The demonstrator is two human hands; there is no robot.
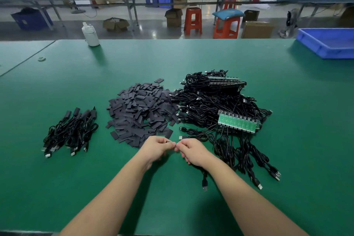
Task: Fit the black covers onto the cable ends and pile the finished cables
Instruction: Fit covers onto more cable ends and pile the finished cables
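Note:
My left hand (156, 148) and my right hand (191, 151) meet at the table's middle front, fingertips almost touching, pinching a small cable end between them. The black cable (204, 180) trails down under my right wrist to a USB plug. A heap of flat black covers (141, 113) lies just beyond my hands. To the right sits a tangle of black cables (214, 105) with green circuit boards (237, 122) attached. At the left lies a small pile of covered cables (70, 132). What my fingers pinch is mostly hidden.
The green table (191, 59) carries a white bottle (90, 35) at the back left and a blue plastic bin (329, 44) at the back right. Several cables (249, 159) hang toward the front right. Benches, stools and boxes stand beyond the table.

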